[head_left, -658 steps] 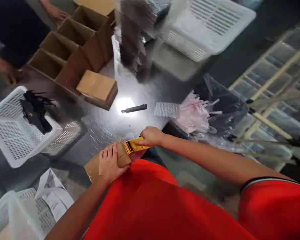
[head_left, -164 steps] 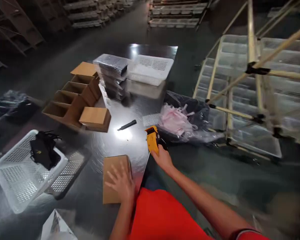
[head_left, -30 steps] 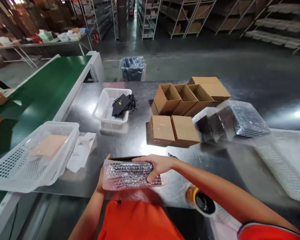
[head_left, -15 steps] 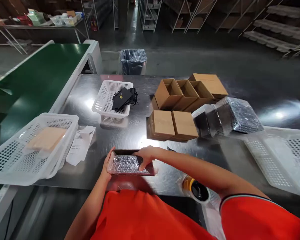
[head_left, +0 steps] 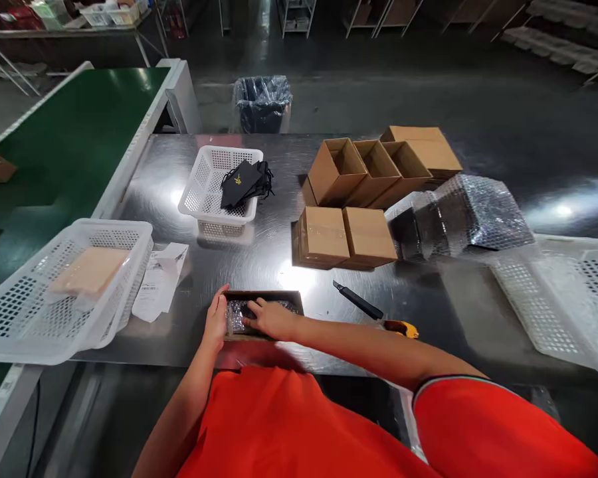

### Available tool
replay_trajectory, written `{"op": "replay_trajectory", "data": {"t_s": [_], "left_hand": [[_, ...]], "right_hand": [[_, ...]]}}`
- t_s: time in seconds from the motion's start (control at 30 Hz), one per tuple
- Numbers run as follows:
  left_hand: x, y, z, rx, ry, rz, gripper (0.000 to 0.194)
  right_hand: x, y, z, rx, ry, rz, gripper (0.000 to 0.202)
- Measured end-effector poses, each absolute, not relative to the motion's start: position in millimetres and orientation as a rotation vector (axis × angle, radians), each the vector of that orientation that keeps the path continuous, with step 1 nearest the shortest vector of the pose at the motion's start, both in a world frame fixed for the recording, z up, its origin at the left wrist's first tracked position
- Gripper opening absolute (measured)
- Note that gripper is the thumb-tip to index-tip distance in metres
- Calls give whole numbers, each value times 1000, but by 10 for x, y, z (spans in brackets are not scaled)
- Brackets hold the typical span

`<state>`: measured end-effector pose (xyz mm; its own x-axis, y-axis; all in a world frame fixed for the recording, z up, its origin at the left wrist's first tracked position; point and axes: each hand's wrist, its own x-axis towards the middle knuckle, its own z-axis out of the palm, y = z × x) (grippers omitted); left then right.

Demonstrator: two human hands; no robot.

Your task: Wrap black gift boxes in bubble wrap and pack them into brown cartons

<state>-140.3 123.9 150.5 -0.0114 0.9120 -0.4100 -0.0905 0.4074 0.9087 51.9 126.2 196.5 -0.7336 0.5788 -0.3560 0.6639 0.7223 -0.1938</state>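
A small open cardboard box (head_left: pixel 299 302) lies on the metal table close to my body. Inside it is a bubble-wrapped item (head_left: pixel 235 318), partly covered by my fingers. My left hand (head_left: pixel 216 320) grips the box's left end, thumb and fingers against its wall. Over the wrap, my right hand (head_left: pixel 270 320) reaches in from the right, its fingers spread and pressing down. A black box cutter (head_left: pixel 357 300) rests to the right of the box. Beside the cutter, an orange-yellow tape dispenser (head_left: pixel 401 328) is partly hidden by my right forearm.
Cardboard boxes (head_left: pixel 323 234), some open, stand at mid-table beside bubble-wrapped black boxes (head_left: pixel 453 216). White baskets (head_left: pixel 147 249) flank the table; another (head_left: pixel 187 199) holds black drawstring pouches (head_left: pixel 244 182). A paper slip (head_left: pixel 159 282) lies left. A green conveyor (head_left: pixel 87 133) runs alongside.
The bubble-wrapped item sits lower inside the box. My right hand has moved left over it. The box cutter and dispenser show more from behind my arm. A carton appears on the conveyor.
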Motion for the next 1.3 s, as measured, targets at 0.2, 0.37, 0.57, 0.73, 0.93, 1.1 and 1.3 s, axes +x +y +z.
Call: {"op": "replay_trajectory", "data": {"t_s": [0.2, 0.37, 0.57, 0.73, 0.93, 1.1, 1.3], "left_hand": [[-1369, 1202, 1502, 1038, 1477, 868, 52], [-1372, 1209, 1463, 1213, 1543, 827, 49], [-1305, 1125, 1652, 1820, 1823, 823, 44], [-1067, 964, 1972, 2438, 1516, 35, 28], [-764, 1051, 2065, 2232, 1686, -407, 62], [-881, 1198, 2023, 2204, 1531, -485, 65], [-1158, 1245, 2035, 2437, 1175, -408, 112]], "right_hand": [[759, 1000, 1841, 1254, 2544, -496, 45], [857, 1076, 1829, 1077, 2523, -516, 43], [844, 920, 1968, 1293, 2547, -385, 35], [782, 631, 2142, 1408, 2350, -271, 21], [632, 684, 2235, 1533, 2193, -533, 34], [486, 927, 2195, 1730, 2012, -619, 55], [671, 1062, 2076, 1490, 2059, -906, 93]]}}
